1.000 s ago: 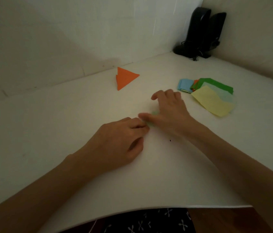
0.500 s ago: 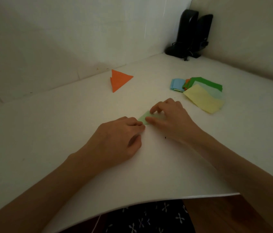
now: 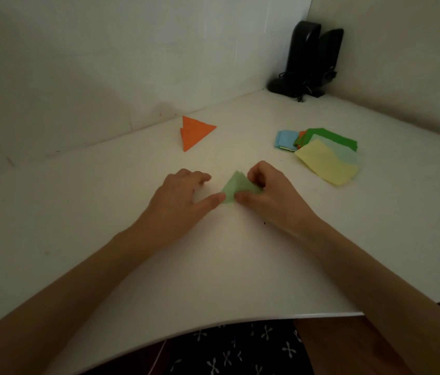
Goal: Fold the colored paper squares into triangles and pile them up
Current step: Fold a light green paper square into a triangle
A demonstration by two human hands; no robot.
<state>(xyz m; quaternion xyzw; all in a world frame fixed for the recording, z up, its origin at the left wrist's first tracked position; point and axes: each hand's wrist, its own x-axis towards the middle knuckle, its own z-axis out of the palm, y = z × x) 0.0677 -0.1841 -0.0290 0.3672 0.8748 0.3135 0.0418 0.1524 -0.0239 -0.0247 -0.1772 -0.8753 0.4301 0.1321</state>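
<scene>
Midway across the white bench [image 3: 100, 217], a pale green triangle [image 3: 233, 189] lies folded between the two hands. The right hand [image 3: 266, 197] pinches its right side, fingers curled over the top and thumb at its lower corner. The left hand [image 3: 182, 197] rests on the bench just left of it, fingers loose, with the straight thumb touching its left corner.

Beyond the triangle to the left and well apart sit the orange triangles [image 3: 196, 132], overlapped, close to the wall [image 3: 105, 63]. Beyond it to the right, near the right hand but apart from it, lies a loose stack of paper squares [image 3: 319, 150]. A yellow sheet [image 3: 324, 165] is on top, with blue and dark green showing behind. Far beyond the triangle, in the corner, stand two black speakers [image 3: 309, 58].

Bare bench stretches left of the triangle and back towards the person, down to the curved front edge [image 3: 240, 319], which both forearms cross.
</scene>
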